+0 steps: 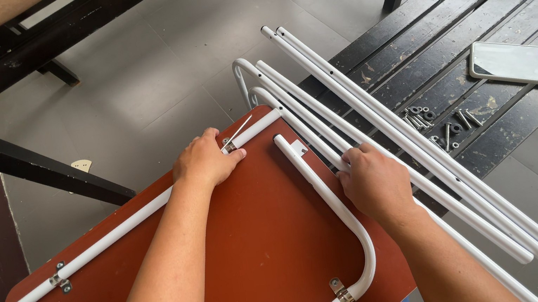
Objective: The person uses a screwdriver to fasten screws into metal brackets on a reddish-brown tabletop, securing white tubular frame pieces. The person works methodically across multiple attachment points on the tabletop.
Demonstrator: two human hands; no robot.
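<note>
Pressing my left hand flat on the board steadies it; my right hand grips a tube.

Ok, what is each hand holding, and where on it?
Left hand presses the white tube near its clip end on the brown board. Right hand grips a loose white tube mid-length.

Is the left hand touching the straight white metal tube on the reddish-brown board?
Touching: the head view shows the left hand resting on that tube.

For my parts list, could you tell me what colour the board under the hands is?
Reddish-brown board, seen in the head view.
</note>
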